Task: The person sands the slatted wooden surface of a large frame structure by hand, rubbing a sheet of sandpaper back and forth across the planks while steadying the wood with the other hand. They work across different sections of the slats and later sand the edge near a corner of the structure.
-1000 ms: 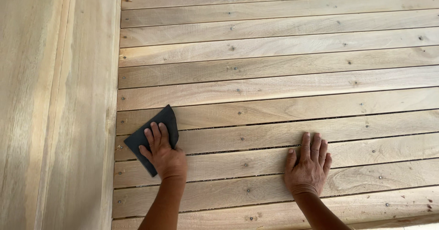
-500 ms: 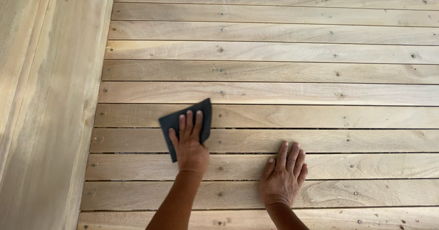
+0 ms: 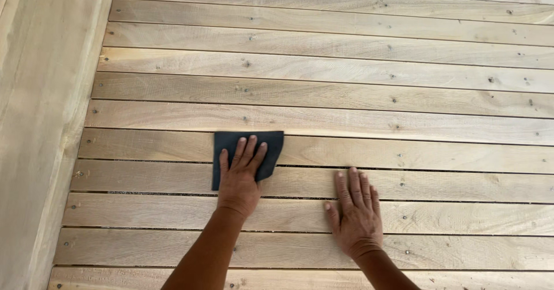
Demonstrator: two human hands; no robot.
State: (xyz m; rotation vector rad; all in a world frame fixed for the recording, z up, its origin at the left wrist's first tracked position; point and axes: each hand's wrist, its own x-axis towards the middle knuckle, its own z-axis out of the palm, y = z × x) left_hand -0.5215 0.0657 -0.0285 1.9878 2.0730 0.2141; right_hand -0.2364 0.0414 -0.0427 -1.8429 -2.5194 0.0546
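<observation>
Fingers of left hand (image 3: 239, 180) spread flat on dark sandpaper (image 3: 271, 146).

Sandpaper sheet (image 3: 248, 154) on planks (image 3: 375, 94) under left hand (image 3: 239, 180) – right hand (image 3: 355, 215) flat, near, rightward – beam (image 3: 40, 122) far left.

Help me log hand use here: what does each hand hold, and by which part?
The left hand presses a dark sanding sheet flat on the wooden slats, fingers spread over its middle, not gripping it. The right hand holds nothing; its palm lies on bare slats.
</observation>
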